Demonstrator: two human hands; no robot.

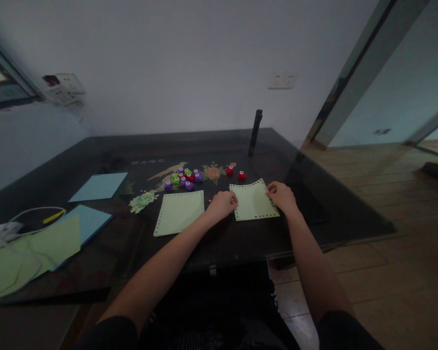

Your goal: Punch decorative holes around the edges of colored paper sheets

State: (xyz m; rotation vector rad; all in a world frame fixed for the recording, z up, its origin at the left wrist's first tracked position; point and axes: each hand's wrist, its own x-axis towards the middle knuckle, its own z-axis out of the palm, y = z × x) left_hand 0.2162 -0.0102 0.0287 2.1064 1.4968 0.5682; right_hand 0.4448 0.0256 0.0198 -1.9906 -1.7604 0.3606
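Note:
A pale green sheet of paper (254, 200) with small punched marks along its edges lies before me, its far edge slightly curved. My left hand (222, 204) grips its left edge with bent fingers. At the opposite edge, my right hand (280, 195) pinches the same sheet between thumb and fingers. A second pale green sheet, in a small stack (180, 212) with marked edges, rests to the left, partly behind my left forearm. Just beyond the held sheet sit two red hole punches (242, 175), small and with round white tops.
Several purple, green and red punches (184, 179) cluster at the table's middle. Blue sheets (100, 186), loose green paper (32, 253), a white cable (25, 211) and a yellow pen-like item (54, 217) lie left. An upright black object (255, 132) stands on the dark table (211, 248).

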